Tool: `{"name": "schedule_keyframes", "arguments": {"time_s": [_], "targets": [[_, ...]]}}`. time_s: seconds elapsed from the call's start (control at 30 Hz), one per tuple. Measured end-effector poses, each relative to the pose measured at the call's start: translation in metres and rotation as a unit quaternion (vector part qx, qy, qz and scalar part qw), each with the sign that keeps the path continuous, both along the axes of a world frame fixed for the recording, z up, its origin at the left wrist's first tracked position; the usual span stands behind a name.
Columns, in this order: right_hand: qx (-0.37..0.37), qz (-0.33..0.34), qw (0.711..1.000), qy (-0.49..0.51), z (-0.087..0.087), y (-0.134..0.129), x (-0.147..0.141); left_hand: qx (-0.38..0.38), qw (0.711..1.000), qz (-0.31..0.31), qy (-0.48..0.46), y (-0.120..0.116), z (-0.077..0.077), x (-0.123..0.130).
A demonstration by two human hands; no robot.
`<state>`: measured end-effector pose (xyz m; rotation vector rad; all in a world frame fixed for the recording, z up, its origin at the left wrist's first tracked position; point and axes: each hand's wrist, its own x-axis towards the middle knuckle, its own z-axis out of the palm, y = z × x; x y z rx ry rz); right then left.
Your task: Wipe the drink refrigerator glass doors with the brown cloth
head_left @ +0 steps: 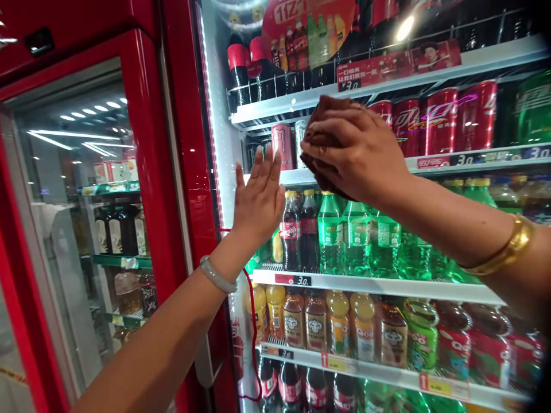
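In the head view my right hand (pixel 357 152) is closed round a bunched dark brown cloth (pixel 322 169), up against the glass door of a red drinks fridge (pixel 178 143). A gold bangle circles that wrist. To its left, my left hand (pixel 260 198) is raised with fingers stretched out and the palm towards the glass; it holds nothing. Whether the palm presses on the glass is hard to tell. A pale bangle sits on the left wrist. Behind the hands stand drink cans (pixel 441 120) and green bottles (pixel 357 229) on lit shelves.
A second red-framed fridge (pixel 138 115) with a glass door stands at the left, holding dark bottles and boxes. Lower shelves carry yellow and brown bottles (pixel 338 321). A door handle (pixel 209 355) runs along the frame, and a red cord (pixel 253 321) hangs nearby.
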<state>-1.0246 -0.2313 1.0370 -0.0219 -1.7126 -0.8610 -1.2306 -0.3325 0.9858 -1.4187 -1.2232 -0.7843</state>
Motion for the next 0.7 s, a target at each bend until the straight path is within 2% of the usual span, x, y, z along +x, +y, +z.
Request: {"name": "schedule_keyframes", "arguments": {"time_s": [0.1,0.2,0.27,0.33,0.43,0.5,0.57,0.63,0.7], "targets": [[-0.051,0.002,0.997,0.058,0.003,-0.009,-0.012,-0.002,1.000,-0.006,-0.007,0.014,0.005,0.026],[-0.044,0.017,0.998,0.036,-0.015,-0.009,-0.010,0.010,0.999,-0.004,-0.035,0.023,0.001,0.046],[-0.001,0.034,0.999,-0.013,-0.028,0.002,0.009,0.005,0.999,0.001,-0.033,0.024,-0.006,0.053],[0.037,0.044,0.997,-0.048,-0.034,0.020,0.037,-0.001,1.000,0.007,-0.028,0.026,-0.011,0.059],[0.053,0.045,0.998,-0.009,-0.025,0.040,0.067,0.009,0.999,0.009,-0.041,0.030,-0.011,0.070],[0.048,0.040,0.997,0.052,-0.015,0.042,0.068,0.019,0.998,0.007,-0.060,0.035,-0.007,0.079],[0.031,0.028,0.995,0.090,-0.013,0.035,0.059,0.025,0.996,0.009,-0.083,0.040,-0.006,0.089],[0.003,0.013,0.997,0.080,-0.022,0.026,0.051,0.019,0.996,0.010,-0.091,0.043,-0.009,0.100],[-0.013,0.010,0.999,0.041,-0.039,0.022,0.054,0.008,0.996,0.003,-0.087,0.046,-0.015,0.109]]}}
